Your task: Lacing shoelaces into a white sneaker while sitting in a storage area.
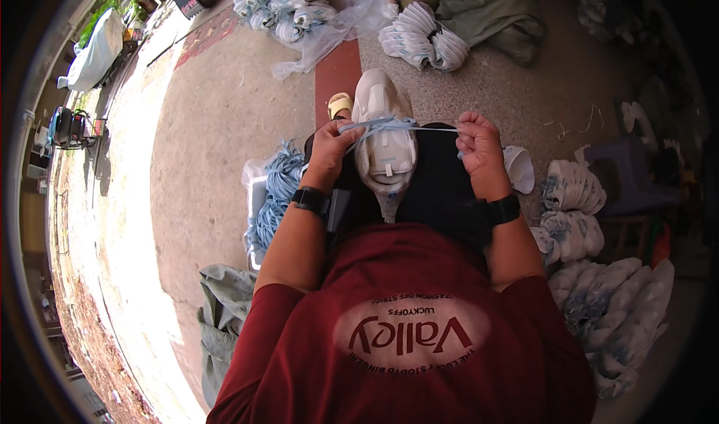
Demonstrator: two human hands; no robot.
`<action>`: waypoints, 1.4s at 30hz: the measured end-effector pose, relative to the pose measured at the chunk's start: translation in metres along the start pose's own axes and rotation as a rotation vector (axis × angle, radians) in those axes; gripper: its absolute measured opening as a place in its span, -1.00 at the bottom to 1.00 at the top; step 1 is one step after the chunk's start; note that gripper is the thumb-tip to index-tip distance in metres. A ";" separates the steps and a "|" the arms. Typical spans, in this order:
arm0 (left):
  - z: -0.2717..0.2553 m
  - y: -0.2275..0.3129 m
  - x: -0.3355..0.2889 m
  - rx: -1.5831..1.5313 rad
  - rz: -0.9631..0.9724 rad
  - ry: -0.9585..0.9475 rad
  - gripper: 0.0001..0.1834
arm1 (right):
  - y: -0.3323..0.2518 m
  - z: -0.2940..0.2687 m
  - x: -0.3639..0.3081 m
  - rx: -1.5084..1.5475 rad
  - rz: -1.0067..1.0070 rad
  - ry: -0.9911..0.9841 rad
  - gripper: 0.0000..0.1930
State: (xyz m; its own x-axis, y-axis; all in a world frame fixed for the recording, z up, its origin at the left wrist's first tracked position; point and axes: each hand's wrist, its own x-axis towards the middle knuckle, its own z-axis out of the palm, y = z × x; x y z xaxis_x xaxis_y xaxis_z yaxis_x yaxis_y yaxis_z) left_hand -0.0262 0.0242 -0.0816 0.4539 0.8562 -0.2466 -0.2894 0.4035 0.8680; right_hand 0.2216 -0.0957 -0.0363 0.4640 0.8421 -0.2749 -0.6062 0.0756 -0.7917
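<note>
Pulling a light blue lace point(434, 129) fairly straight, the person works with both bare hands over a pale shoe point(386, 154). This shoe is in the middle, between two dark trouser legs point(443, 171), its long side running from 12 to 6 o'clock; the lace crosses over its upper part.

At 9 o'clock of the shoe, the left hand point(327, 150) has its thumb and finger clamped on the lace, near a small loop. At 3 o'clock, the right hand point(481, 147) has its fingers curled together, clamped on the other stretch of lace, apart from the shoe.

At 8 o'clock, near the left forearm, a heap of blue laces point(277, 192) lies in a white container point(256, 255). A yellow sandal point(339, 103) is just beside the shoe, toward 11 o'clock. Farther away, white bundles point(423, 38) lie at 1 o'clock, beside a dark green cloth point(494, 16). At 4 o'clock there are white stacks point(573, 188), and beyond them a greyish purple stool point(625, 173).
</note>
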 end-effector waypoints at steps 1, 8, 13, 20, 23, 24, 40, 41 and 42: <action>-0.004 -0.008 0.005 0.211 0.084 -0.022 -0.83 | -0.010 -0.010 -0.005 0.039 -0.036 0.038 -0.83; 0.007 -0.015 0.007 0.974 0.451 0.067 -0.64 | -0.082 -0.060 -0.063 0.270 -0.407 0.082 -0.76; 0.021 -0.019 -0.010 1.199 0.590 0.276 -0.72 | -0.078 -0.072 -0.059 0.205 -0.453 -0.055 -0.76; -0.038 0.051 -0.047 0.629 0.508 0.170 -0.84 | -0.050 -0.140 -0.029 0.125 -0.318 0.151 -0.78; -0.053 0.032 -0.057 0.648 0.484 0.144 -0.83 | -0.042 -0.149 -0.026 0.111 -0.266 0.207 -0.80; -0.054 0.027 -0.060 0.725 0.469 0.126 -0.83 | -0.039 -0.148 -0.027 0.106 -0.257 0.198 -0.81; -0.004 0.050 -0.091 1.216 0.893 -0.186 -0.84 | -0.073 -0.021 -0.065 -1.661 -0.649 -0.399 -0.86; -0.003 0.050 -0.092 1.214 0.892 -0.190 -0.84 | -0.057 -0.006 -0.056 -1.538 -0.683 -0.381 -0.85; -0.002 0.049 -0.093 1.208 0.866 -0.186 -0.84 | -0.040 0.005 -0.043 -1.493 -0.737 -0.376 -0.86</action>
State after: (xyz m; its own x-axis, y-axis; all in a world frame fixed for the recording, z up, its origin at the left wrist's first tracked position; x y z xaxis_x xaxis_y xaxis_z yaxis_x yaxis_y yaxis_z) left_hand -0.0848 -0.0352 -0.0166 0.6355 0.5943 0.4930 0.2923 -0.7761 0.5587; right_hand 0.2228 -0.1321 0.0101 0.0489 0.9471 0.3172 0.8390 0.1333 -0.5275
